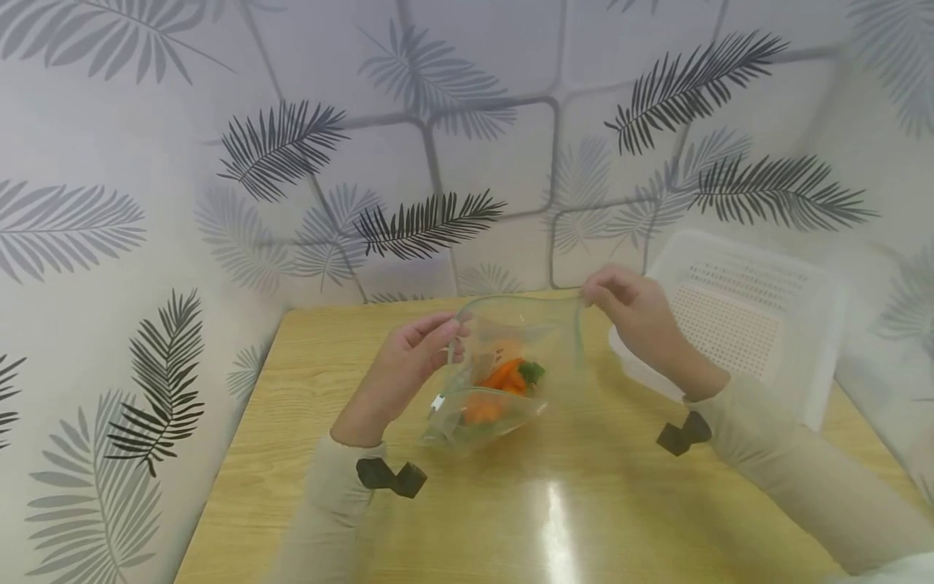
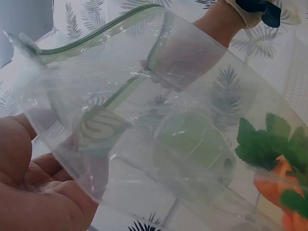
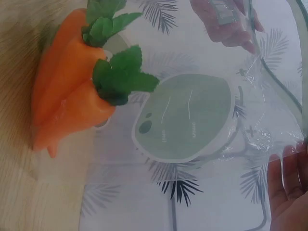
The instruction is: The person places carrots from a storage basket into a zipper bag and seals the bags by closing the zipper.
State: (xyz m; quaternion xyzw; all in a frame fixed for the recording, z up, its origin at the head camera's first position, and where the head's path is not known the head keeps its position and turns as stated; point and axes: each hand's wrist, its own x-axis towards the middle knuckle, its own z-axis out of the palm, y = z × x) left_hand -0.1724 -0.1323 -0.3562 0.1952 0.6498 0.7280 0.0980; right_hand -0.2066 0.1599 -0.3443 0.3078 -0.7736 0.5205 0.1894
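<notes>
A clear zip bag with a greenish zip stands over the table in front of me, its mouth spread apart. My left hand pinches its left edge between thumb and fingers. At the upper right corner, my right hand grips the rim with thumb and fingertips. Orange carrots with green leaves lie inside, low in the bag. A pale green printed shape shows on the plastic in the right wrist view. A small white zip slider sits below the left hand.
A white perforated plastic basket stands to the right, partly behind my right forearm. The wooden table meets a leaf-patterned wall just beyond the bag. Dark straps circle both sleeves.
</notes>
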